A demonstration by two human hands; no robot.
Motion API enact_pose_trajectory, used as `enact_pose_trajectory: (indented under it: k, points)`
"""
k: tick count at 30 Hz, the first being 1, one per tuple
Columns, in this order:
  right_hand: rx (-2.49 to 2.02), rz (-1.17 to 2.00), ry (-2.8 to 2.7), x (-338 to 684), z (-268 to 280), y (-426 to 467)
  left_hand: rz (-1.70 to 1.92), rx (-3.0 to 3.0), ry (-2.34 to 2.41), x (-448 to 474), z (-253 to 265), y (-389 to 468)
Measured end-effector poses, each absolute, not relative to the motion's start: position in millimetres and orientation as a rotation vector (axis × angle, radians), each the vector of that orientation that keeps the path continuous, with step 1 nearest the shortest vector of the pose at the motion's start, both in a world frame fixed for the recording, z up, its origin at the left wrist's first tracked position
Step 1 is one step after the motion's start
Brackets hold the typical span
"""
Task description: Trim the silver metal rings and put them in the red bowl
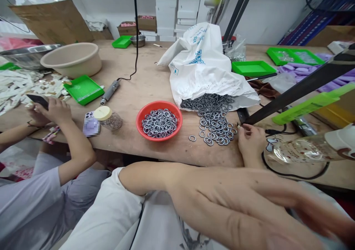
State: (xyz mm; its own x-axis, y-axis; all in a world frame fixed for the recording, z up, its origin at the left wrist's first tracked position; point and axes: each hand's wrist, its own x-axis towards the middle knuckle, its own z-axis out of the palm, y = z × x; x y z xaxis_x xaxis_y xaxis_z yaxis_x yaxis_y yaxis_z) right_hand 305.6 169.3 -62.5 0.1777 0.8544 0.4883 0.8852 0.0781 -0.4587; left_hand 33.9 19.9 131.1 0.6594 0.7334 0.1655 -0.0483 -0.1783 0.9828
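My left hand (238, 205) is large and close to the camera, its forearm reaching across from the left. Its fingers stretch out to the lower right, apart and partly past the frame edge, with nothing seen in them. My right hand (252, 143) rests on the table with curled fingers, beside the base of a black post (294, 87). A tiny pale bit shows at its fingertips, too small to name. Left of it, loose grey metal rings (217, 126) spill from a white plastic bag (199, 72). A red bowl (139, 127) holds many similar rings.
At the left, another person's hands (57, 111) hold a phone. Near them are a lidded jar (112, 120), a corded tool (111, 91), a green tray (84, 91) and a beige basin (70, 59). A clear bottle (299, 148) lies at the right.
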Motion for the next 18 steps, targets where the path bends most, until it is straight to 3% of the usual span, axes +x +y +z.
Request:
enact_pose_trajectory:
  k: [2, 5, 9, 12, 15, 18]
  points:
    - [-1.678, -0.152, -1.634, 302.6, -52.8, 166.1, 0.767, 1.694, 0.43, 29.9, 130.4, 32.0]
    - [-1.551, -0.182, -1.69, 290.7, -33.4, 150.5, 0.851, 1.733, 0.578, 15.0, 107.9, 31.7]
    - [-1.191, 0.016, -1.745, 269.5, -5.7, 104.3, 0.713, 1.559, 0.545, -17.4, 64.5, 11.4]
    - [-0.821, 0.736, -2.008, 262.6, 18.0, 62.7, 0.539, 1.636, 0.299, -32.8, 43.3, -7.5]
    - [-0.407, 1.661, -2.34, 261.8, 40.6, 34.2, 0.567, 1.675, 0.371, -34.2, 36.3, -21.6]
    - [-0.316, 1.864, -2.347, 259.2, 49.8, 25.8, 0.626, 1.732, 0.404, -32.0, 39.2, -22.6]
